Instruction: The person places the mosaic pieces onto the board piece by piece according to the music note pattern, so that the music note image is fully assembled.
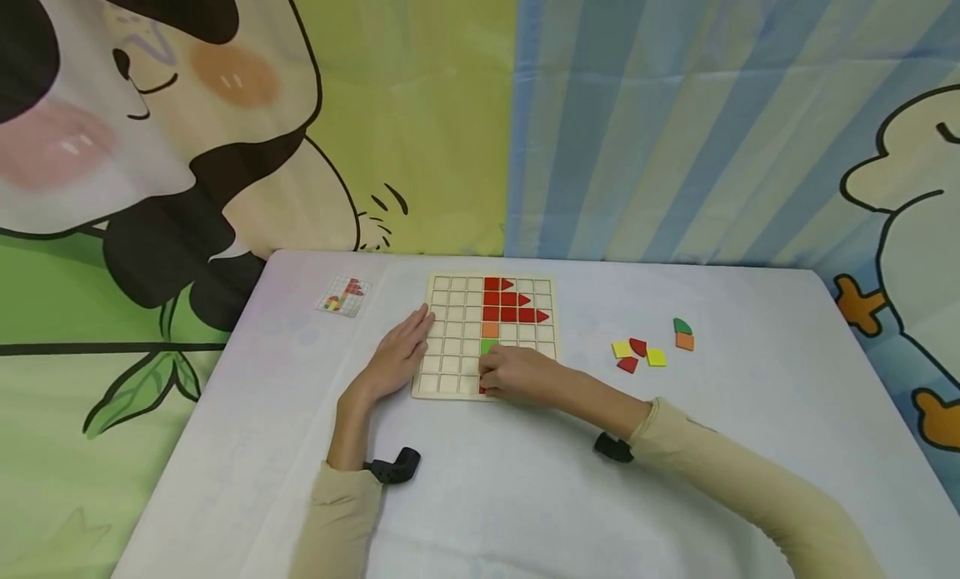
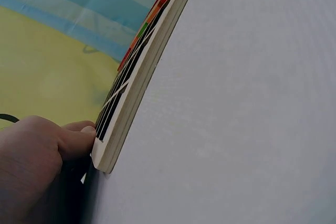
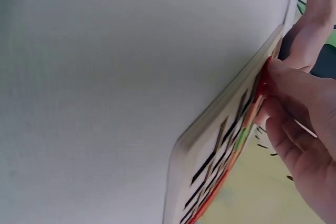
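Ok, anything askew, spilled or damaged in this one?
Nothing really stands out: no spill or damage that I can see. The card lies slightly askew left of the board, and loose pieces are scattered on the right. The right hand hides part of the board.

The head camera looks forward and down from above the near side of the grid board (image 1: 453, 346), far enough off to take in the tabletop (image 1: 487, 496) round it and the backdrop (image 1: 420, 87) beyond. Both wrist cameras sit low and close to the board, tipped sideways: the left looks from its near left towards the right, the right from its near right towards the left, both sharing its near edge and coloured pieces (image 1: 490, 330) with the head view
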`<action>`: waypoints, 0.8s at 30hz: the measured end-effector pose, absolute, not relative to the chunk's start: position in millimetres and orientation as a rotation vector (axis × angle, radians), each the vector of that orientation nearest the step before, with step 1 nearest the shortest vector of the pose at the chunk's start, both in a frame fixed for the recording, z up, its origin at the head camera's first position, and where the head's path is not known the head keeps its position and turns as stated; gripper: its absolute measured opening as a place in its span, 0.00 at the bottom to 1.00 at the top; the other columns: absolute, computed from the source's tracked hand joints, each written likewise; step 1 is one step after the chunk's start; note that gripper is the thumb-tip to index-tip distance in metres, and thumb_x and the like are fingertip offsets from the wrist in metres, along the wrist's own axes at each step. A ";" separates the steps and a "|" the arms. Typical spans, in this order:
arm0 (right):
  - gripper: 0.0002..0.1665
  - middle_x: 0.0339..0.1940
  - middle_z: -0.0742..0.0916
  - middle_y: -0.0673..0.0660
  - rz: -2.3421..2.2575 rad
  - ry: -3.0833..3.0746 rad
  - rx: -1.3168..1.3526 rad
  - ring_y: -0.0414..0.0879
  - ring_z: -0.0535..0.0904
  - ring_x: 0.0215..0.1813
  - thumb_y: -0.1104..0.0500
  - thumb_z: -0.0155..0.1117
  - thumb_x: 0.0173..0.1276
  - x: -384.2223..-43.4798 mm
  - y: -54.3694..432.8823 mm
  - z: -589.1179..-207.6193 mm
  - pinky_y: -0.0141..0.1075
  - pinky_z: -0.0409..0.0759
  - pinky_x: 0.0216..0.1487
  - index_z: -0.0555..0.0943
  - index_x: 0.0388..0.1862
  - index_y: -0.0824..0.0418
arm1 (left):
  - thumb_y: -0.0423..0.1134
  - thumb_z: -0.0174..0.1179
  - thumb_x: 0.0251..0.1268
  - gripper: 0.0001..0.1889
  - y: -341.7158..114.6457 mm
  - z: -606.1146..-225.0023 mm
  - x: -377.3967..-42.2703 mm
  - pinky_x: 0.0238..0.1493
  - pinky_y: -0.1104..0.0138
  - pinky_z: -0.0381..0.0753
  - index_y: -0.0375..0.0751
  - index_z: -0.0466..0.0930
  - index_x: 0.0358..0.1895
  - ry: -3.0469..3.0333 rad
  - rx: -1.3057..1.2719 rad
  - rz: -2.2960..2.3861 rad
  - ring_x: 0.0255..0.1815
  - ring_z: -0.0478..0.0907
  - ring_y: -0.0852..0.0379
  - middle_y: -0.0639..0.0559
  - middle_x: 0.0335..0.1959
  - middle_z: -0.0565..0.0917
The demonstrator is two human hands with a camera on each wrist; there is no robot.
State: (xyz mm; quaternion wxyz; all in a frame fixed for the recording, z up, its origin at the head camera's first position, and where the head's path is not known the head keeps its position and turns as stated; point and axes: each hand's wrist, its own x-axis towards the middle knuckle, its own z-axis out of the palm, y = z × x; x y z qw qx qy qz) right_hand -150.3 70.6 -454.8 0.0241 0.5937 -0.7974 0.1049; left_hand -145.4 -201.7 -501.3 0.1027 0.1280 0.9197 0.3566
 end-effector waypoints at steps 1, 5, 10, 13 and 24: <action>0.01 0.38 0.87 0.49 0.313 -2.478 1.831 0.43 0.79 0.41 0.61 0.76 0.66 -148.1 71.9 -453.4 0.26 0.80 0.41 0.90 0.35 0.56 | 0.37 0.42 0.85 0.30 -201.6 -501.2 -145.6 0.84 0.42 0.44 0.37 0.50 0.83 2.717 0.380 1.052 0.87 0.42 0.41 0.43 0.87 0.47; 0.08 0.46 0.90 0.52 0.327 -2.469 1.832 0.45 0.84 0.48 0.59 0.77 0.65 -133.9 81.4 -446.6 0.29 0.84 0.48 0.90 0.43 0.57 | 0.36 0.42 0.84 0.29 -201.3 -501.7 -145.6 0.84 0.42 0.44 0.37 0.51 0.83 2.725 0.379 1.043 0.87 0.42 0.41 0.43 0.87 0.47; 0.17 0.55 0.89 0.54 0.360 -2.513 1.833 0.49 0.85 0.57 0.56 0.77 0.66 -110.9 108.2 -434.3 0.36 0.86 0.57 0.88 0.52 0.58 | 0.36 0.42 0.84 0.29 -203.0 -502.1 -144.7 0.84 0.42 0.44 0.37 0.51 0.83 2.729 0.378 1.045 0.87 0.42 0.41 0.44 0.87 0.47; 0.19 0.56 0.89 0.54 0.338 -2.597 1.762 0.49 0.85 0.59 0.55 0.77 0.66 -101.6 130.8 -429.6 0.38 0.86 0.57 0.87 0.55 0.57 | 0.36 0.42 0.84 0.29 -203.4 -502.1 -144.9 0.84 0.43 0.44 0.36 0.51 0.83 2.737 0.393 1.054 0.87 0.42 0.41 0.42 0.87 0.47; 0.23 0.51 0.91 0.55 0.360 -2.737 1.281 0.49 0.88 0.49 0.60 0.83 0.55 -91.8 215.4 -422.8 0.40 0.89 0.44 0.91 0.52 0.57 | 0.35 0.42 0.84 0.29 -200.9 -501.4 -144.9 0.84 0.43 0.44 0.34 0.51 0.83 2.736 0.405 1.041 0.87 0.42 0.40 0.41 0.86 0.47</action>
